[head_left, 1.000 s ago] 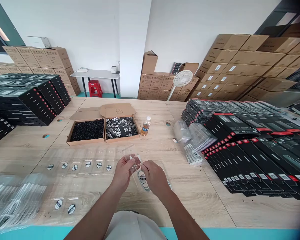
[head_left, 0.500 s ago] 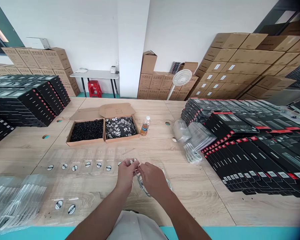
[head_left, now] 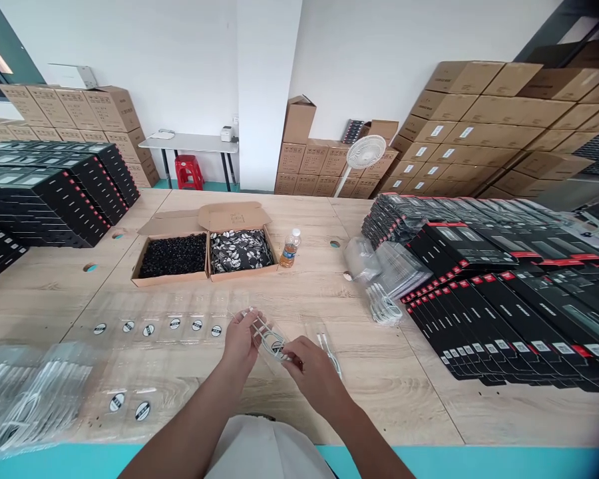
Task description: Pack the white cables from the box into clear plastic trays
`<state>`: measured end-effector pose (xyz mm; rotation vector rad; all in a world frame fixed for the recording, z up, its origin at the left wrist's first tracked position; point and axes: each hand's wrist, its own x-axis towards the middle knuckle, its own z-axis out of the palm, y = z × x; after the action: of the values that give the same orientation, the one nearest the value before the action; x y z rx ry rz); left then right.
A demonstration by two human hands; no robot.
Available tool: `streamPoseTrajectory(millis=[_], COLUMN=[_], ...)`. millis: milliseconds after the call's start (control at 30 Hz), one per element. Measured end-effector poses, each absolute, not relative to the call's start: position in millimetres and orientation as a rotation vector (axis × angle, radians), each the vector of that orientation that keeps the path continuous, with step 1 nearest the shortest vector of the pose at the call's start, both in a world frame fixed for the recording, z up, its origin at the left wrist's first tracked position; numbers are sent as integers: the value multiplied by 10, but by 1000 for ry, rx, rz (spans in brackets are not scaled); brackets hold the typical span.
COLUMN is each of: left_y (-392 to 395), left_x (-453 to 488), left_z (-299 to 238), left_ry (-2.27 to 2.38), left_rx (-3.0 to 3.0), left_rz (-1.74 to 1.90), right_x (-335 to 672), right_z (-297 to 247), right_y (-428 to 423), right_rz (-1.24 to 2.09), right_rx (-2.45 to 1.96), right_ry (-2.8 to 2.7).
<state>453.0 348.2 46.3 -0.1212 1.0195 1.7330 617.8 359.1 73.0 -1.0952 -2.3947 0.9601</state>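
A white coiled cable (head_left: 267,338) stretches between my two hands over the table. My left hand (head_left: 242,340) is closed around its far left part, near the connectors. My right hand (head_left: 310,369) pinches the loop's near right end. Amid the loop shows a round black-and-white sticker (head_left: 277,346), apparently on clear plastic whose edges are hard to see. A second white cable (head_left: 332,356) lies just beyond my right hand. To the left of my hands, clear plastic trays (head_left: 182,313) with round stickers lie in a row, and two more stickered trays (head_left: 130,389) lie nearer me.
Stacked clear packs with cables (head_left: 34,399) fill the near left. Behind stand a carton of small black pieces (head_left: 174,256), a carton of stickers (head_left: 242,253) and a bottle (head_left: 290,249). Bundled cables (head_left: 383,306), clear trays (head_left: 402,269) and black boxes (head_left: 509,326) occupy the right.
My hands have moved apart, and the cable loop now shows stretched between them. My left hand shifted slightly left, my right hand slightly right and nearer me. The second cable is more exposed.
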Motion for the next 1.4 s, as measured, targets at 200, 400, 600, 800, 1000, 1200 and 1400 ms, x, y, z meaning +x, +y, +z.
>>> streamPoseTrajectory(millis=[200,400,600,800,1000,1200,1400], left_y=[3521,3482,3442,3408,3359,3299,3305], left_x=[4506,4412,4406,4481,4549,4648,4609], left_z=[408,472,561,577,601,623,598], left_ry=[989,972,943,962,1028,1049,1083], left_rx=[-115,-123,-94,89,237,315,249], left_rz=[1691,1645,1598,1582,1445,1384,1386], right_x=[6021,5980,6096,6169,6165,6059,6021], right_z=[499,497,429,362,506,501,494], right_y=[3459,3452,3564,3606,3707,3743,3678], right_rz=[948,1029,1382,1916,1981,1797,1817], right_rx=[-1018,-1027,-1177,-1098,-1100,-1063,-1064], right_ry=[-2211,-2123,-1869,-1615,-1680,-1780,-1761])
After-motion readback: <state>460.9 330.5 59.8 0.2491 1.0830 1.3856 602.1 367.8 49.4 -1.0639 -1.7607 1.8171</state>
